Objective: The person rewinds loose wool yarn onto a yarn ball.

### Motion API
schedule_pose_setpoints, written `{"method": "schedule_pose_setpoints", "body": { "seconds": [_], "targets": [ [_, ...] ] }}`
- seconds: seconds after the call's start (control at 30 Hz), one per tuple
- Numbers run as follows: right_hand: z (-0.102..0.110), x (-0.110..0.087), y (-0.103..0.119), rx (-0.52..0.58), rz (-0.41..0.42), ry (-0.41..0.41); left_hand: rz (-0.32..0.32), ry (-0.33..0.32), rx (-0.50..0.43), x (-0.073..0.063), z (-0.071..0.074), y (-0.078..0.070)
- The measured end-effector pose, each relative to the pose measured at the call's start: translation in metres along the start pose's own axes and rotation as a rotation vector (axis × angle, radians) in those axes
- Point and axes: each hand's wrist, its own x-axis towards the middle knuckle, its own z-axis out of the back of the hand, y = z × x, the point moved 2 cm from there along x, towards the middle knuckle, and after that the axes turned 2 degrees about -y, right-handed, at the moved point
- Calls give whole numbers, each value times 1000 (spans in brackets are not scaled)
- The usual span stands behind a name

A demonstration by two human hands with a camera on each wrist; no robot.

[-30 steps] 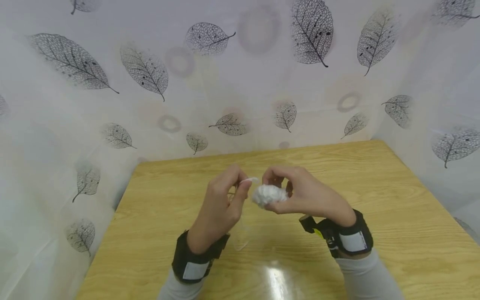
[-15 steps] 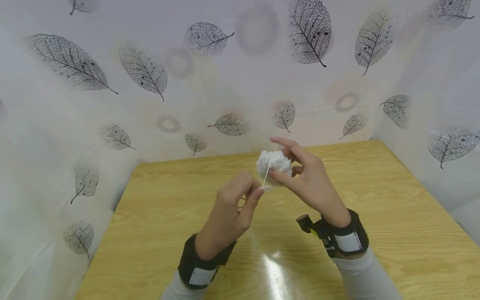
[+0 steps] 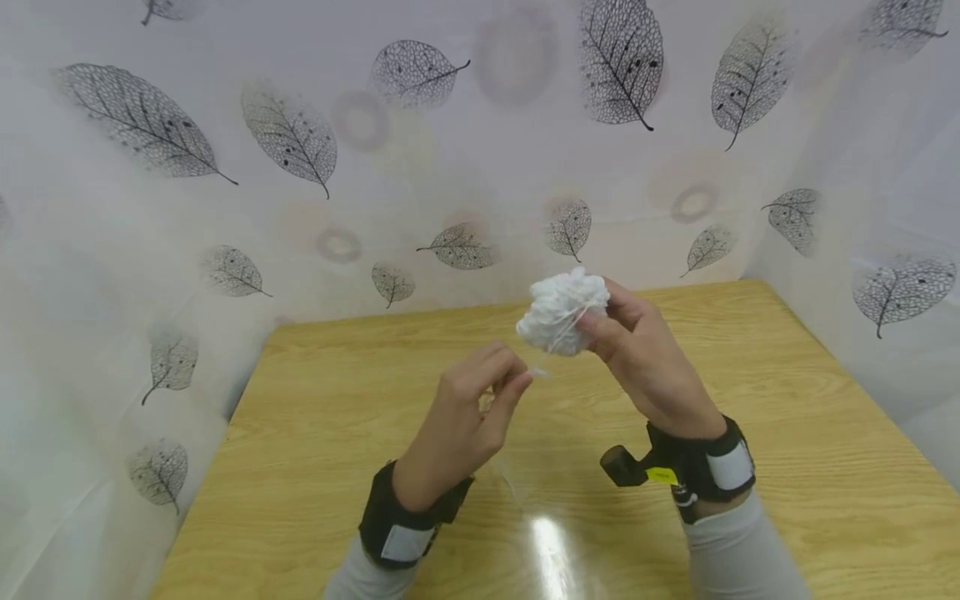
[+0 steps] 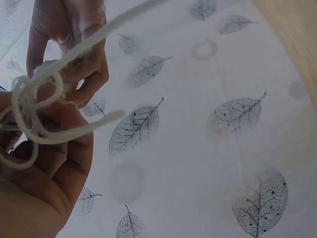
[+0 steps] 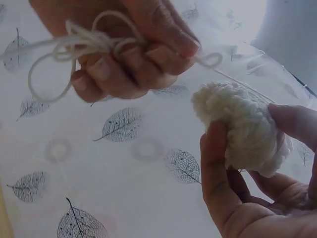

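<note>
Yellow label [image 3: 662, 475]: borne by the black camera mount [image 3: 624, 467] at the right wrist; any print on it is too small to be read;
White curve [image 3: 685, 499]: seen just below the yellow label; whether it is print cannot be told;
White patches [image 3: 406, 543]: one carried on each black wrist strap [image 3: 381, 508]; lettering cannot be read on either;
Leaf-printed backdrop [image 3: 480, 175]: no words or numbers can be read.

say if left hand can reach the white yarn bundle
Likely yes: the left hand is near the white yarn bundle with only a strand between, though its fingers pinch that strand.
</note>
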Motion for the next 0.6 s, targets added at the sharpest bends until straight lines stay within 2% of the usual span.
{"method": "schedule_pose_setpoints", "body": {
  "seconds": [0.2, 0.37, 0.5, 0.6],
  "targets": [
    [2, 1, 3, 193, -64, 112, 77, -8, 9, 0, 4, 6],
    [-3, 10, 3, 286, -97, 228, 86, -33, 15, 4, 17, 15],
    [-6, 12, 1, 313, -115, 284, 59, -78, 3, 6, 23, 20],
    [-6, 12, -3, 278, -116, 305, 0, -119, -17, 8, 26, 23]
  ]
}}
